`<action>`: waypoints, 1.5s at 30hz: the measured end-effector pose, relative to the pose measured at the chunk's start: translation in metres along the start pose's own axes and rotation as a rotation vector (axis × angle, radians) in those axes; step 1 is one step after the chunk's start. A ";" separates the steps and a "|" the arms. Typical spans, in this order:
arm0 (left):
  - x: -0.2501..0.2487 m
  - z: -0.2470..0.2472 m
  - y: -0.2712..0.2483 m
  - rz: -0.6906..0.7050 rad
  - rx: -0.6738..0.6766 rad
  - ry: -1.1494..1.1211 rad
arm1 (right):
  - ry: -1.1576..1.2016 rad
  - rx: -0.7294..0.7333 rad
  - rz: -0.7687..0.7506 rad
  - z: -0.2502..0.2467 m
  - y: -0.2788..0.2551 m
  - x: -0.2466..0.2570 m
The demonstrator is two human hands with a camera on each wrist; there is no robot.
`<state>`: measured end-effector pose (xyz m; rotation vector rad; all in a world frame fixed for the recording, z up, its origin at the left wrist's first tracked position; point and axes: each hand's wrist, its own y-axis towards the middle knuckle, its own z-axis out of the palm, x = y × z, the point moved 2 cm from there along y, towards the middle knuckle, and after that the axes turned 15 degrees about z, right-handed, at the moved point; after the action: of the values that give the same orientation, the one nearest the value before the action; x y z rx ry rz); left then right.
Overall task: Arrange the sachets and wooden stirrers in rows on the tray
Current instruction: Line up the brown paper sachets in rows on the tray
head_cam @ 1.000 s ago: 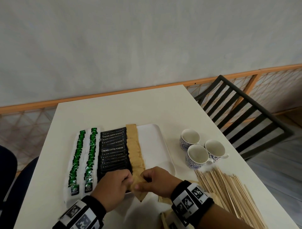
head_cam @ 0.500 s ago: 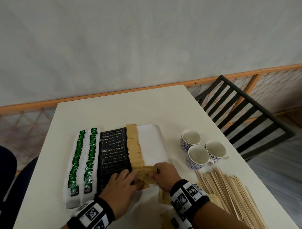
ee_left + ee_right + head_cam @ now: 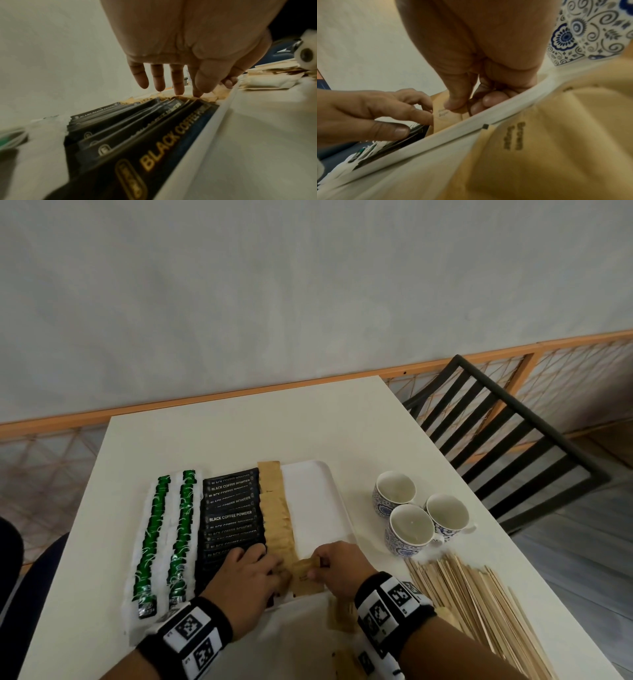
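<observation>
A white tray [image 3: 317,494] holds two rows of green-and-white sachets [image 3: 186,525], a row of black coffee sachets [image 3: 233,517] and a row of brown sachets [image 3: 275,508]. My right hand [image 3: 334,566] pinches one brown sachet [image 3: 303,577] between thumb and fingers at the tray's near edge, just right of the brown row; the pinch [image 3: 464,105] shows on the sachet [image 3: 448,119]. My left hand [image 3: 253,568] lies with straight fingers [image 3: 178,86] over the near black sachets [image 3: 154,135], its fingertips touching the brown row's near end. Wooden stirrers [image 3: 476,604] lie heaped on the table at the right.
Three patterned cups [image 3: 411,529] stand between the tray and the stirrers. Loose brown sachets [image 3: 340,616] lie on the table under my right wrist, close to the tray rim [image 3: 453,136]. A black chair [image 3: 507,440] stands at the table's right side.
The brown sachet has gone from over the tray's near rim onto the tray, lay crosswise half a second ago, and now lies lengthwise beside the brown row. Both hands shifted slightly right.
</observation>
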<state>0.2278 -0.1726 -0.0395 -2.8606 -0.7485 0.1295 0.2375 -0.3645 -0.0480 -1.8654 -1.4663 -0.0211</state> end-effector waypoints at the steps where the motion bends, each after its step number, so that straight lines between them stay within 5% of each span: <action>1: 0.003 0.001 0.000 -0.017 -0.018 0.000 | -0.004 0.008 -0.002 0.000 0.000 0.001; 12: 0.022 0.008 -0.002 -0.273 -0.124 -0.486 | -0.158 0.006 0.018 0.006 -0.001 0.027; 18: 0.011 -0.001 -0.005 -0.199 -0.227 -0.334 | -0.128 -0.031 0.073 0.016 0.001 0.030; 21: 0.004 0.003 -0.010 -0.061 -0.199 -0.145 | -0.053 -0.048 0.090 0.014 -0.002 0.027; 26: -0.001 0.010 -0.011 -0.065 -0.135 -0.042 | -0.083 -0.128 0.012 -0.020 -0.016 0.012; 35: -0.003 0.011 -0.013 -0.089 -0.245 -0.092 | -0.558 -0.144 0.004 -0.020 -0.045 -0.030; 39: -0.003 0.010 -0.016 -0.135 -0.290 -0.120 | -0.584 -0.196 -0.036 -0.009 -0.051 -0.030; 45: 0.002 0.009 -0.024 -0.190 -0.348 -0.178 | -0.450 -0.068 -0.073 -0.012 -0.058 -0.026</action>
<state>0.2166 -0.1497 -0.0431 -3.1076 -1.1793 0.2529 0.1851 -0.3888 -0.0195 -1.9528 -1.8533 0.3382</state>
